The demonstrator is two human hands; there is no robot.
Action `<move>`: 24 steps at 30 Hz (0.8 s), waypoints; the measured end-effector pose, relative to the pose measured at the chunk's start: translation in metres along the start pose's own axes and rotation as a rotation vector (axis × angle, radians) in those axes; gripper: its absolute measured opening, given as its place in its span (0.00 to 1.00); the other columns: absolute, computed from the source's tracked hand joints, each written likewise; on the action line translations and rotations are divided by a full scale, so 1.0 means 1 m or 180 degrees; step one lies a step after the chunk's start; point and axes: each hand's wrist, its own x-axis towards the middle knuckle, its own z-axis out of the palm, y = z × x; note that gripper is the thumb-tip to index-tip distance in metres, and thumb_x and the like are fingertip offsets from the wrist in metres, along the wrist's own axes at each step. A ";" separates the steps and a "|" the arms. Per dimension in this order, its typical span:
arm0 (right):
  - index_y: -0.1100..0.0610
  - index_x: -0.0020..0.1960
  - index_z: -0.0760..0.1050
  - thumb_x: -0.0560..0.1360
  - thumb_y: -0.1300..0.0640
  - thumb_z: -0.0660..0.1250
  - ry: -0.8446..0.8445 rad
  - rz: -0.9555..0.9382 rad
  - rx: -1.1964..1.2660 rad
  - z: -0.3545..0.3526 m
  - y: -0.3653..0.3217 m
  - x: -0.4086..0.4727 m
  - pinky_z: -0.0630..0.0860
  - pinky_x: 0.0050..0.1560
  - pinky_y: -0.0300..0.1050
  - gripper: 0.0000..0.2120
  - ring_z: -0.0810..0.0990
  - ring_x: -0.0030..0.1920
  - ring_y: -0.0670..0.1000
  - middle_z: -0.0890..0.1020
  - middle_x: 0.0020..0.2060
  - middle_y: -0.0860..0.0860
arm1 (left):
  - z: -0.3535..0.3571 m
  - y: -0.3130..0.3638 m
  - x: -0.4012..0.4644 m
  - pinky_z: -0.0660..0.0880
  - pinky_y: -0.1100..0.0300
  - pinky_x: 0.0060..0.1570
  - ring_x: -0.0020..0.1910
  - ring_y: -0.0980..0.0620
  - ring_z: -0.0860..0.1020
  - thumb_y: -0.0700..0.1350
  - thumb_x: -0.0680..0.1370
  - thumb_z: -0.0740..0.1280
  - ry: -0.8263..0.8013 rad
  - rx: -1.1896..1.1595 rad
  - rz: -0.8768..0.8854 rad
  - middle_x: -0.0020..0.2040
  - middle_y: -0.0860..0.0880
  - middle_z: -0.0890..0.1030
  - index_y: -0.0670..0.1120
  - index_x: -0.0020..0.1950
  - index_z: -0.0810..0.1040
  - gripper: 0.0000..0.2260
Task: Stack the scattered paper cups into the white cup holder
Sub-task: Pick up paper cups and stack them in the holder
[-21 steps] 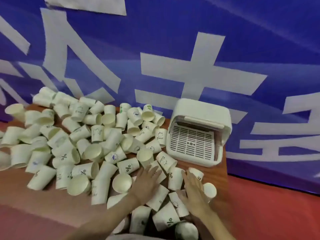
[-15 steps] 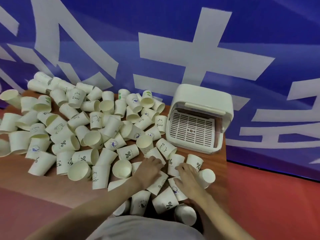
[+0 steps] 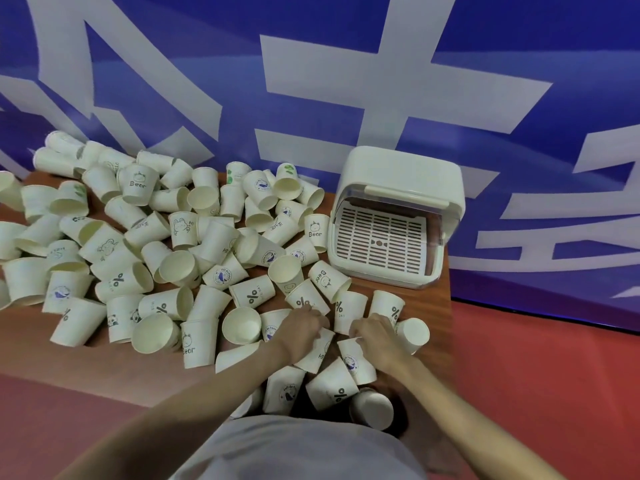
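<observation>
Both hands reach into the near paper cups: the left hand (image 3: 300,332) curls its fingers onto a "%" cup (image 3: 306,300), and the right hand (image 3: 375,336) grips another "%" cup (image 3: 387,306). Scattered paper cups (image 3: 166,258) cover the desk (image 3: 440,306). The white cup holder (image 3: 394,188) stands at its far right corner.

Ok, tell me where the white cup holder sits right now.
In the head view, the white cup holder stands at the table's far right corner against the blue banner, just right of an upright "Bear" cup.
</observation>
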 end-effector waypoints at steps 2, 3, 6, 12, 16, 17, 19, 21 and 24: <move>0.54 0.56 0.77 0.78 0.65 0.60 -0.0012 0.0025 0.0182 -0.003 0.003 0.001 0.62 0.61 0.43 0.12 0.71 0.58 0.54 0.81 0.52 0.52 | -0.004 0.003 -0.002 0.68 0.56 0.53 0.53 0.43 0.73 0.36 0.76 0.62 0.0049 -0.0110 -0.0107 0.51 0.44 0.79 0.43 0.56 0.78 0.11; 0.54 0.55 0.78 0.77 0.65 0.60 -0.0024 0.0015 0.0257 -0.006 0.004 0.001 0.63 0.61 0.43 0.12 0.73 0.57 0.54 0.82 0.51 0.52 | -0.007 0.004 -0.003 0.67 0.56 0.52 0.53 0.44 0.73 0.36 0.77 0.62 0.0087 -0.0173 -0.0160 0.52 0.44 0.79 0.43 0.55 0.79 0.10; 0.54 0.50 0.80 0.75 0.66 0.62 -0.0032 -0.0020 0.0531 -0.016 0.010 -0.002 0.66 0.63 0.44 0.11 0.79 0.52 0.50 0.83 0.46 0.49 | -0.015 0.004 -0.006 0.68 0.55 0.52 0.53 0.44 0.73 0.38 0.77 0.62 0.0181 -0.0311 -0.0232 0.52 0.44 0.80 0.43 0.54 0.79 0.08; 0.54 0.48 0.80 0.75 0.65 0.63 0.0022 0.0008 0.0995 -0.039 0.019 -0.012 0.72 0.56 0.43 0.10 0.78 0.47 0.44 0.82 0.44 0.48 | -0.038 0.010 -0.014 0.69 0.57 0.53 0.54 0.45 0.75 0.38 0.76 0.65 0.0378 -0.0596 -0.0258 0.51 0.45 0.81 0.43 0.53 0.79 0.07; 0.55 0.51 0.80 0.76 0.65 0.64 0.0487 0.0003 0.1306 -0.063 0.023 -0.019 0.72 0.46 0.33 0.09 0.79 0.47 0.45 0.81 0.44 0.46 | -0.057 0.016 -0.015 0.72 0.55 0.49 0.48 0.48 0.75 0.38 0.75 0.66 0.0866 -0.0865 -0.0116 0.45 0.48 0.82 0.45 0.49 0.80 0.06; 0.55 0.52 0.80 0.75 0.65 0.65 0.0739 0.0021 0.1419 -0.070 0.025 -0.020 0.71 0.44 0.31 0.09 0.79 0.46 0.45 0.80 0.42 0.46 | -0.062 0.020 -0.013 0.72 0.57 0.47 0.47 0.49 0.75 0.39 0.74 0.67 0.1026 -0.0966 -0.0092 0.44 0.49 0.81 0.46 0.49 0.81 0.06; 0.56 0.53 0.80 0.75 0.66 0.66 0.1255 0.0080 0.1586 -0.085 0.031 -0.020 0.73 0.45 0.31 0.09 0.79 0.44 0.45 0.81 0.41 0.46 | -0.075 0.028 -0.002 0.71 0.59 0.46 0.46 0.51 0.75 0.40 0.75 0.67 0.1379 -0.1106 -0.0017 0.44 0.50 0.81 0.46 0.49 0.81 0.05; 0.58 0.53 0.80 0.74 0.67 0.66 0.1695 0.0167 0.1486 -0.100 0.041 -0.016 0.76 0.47 0.36 0.10 0.80 0.44 0.46 0.82 0.43 0.48 | -0.088 0.035 0.014 0.71 0.60 0.45 0.45 0.52 0.74 0.42 0.76 0.66 0.1639 -0.1051 0.0152 0.43 0.50 0.80 0.45 0.48 0.80 0.05; 0.59 0.53 0.80 0.72 0.68 0.67 0.2164 0.0315 0.1224 -0.117 0.060 -0.003 0.73 0.46 0.35 0.12 0.79 0.45 0.47 0.83 0.47 0.51 | -0.101 0.041 0.052 0.70 0.60 0.43 0.45 0.51 0.74 0.43 0.76 0.65 0.1865 -0.0869 0.0203 0.44 0.50 0.81 0.45 0.48 0.80 0.05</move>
